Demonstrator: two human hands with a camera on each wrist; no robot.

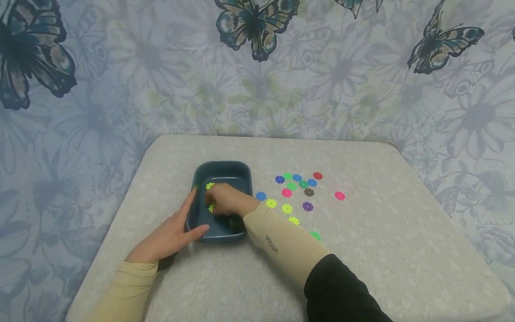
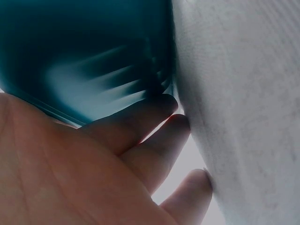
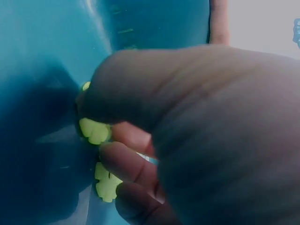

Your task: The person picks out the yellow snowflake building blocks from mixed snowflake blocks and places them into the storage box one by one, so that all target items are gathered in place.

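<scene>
A dark blue-green tray [image 1: 222, 239] stands on the left half of the table. Inside it, my right hand [image 1: 229, 199] pinches a yellow flower-shaped disc [image 3: 95, 131] with thumb and fingers, low by the tray's surface. Another yellow disc [image 3: 107, 183] lies beside the fingertips of that hand. My left hand [image 1: 170, 236] rests along the tray's left side, its thumb extended over the front left rim. In the left wrist view, its slightly bent fingers [image 2: 157, 154] lie against the outer wall.
Right of the tray, several flower-shaped discs lie scattered on the table: blue disc [image 1: 261, 196], yellow disc [image 1: 287, 209], pink disc [image 1: 339, 196], brown disc [image 1: 309, 192] and others. My right forearm sleeve [image 1: 281, 246] crosses near them. A butterfly-patterned wall [image 1: 257, 98] stands behind.
</scene>
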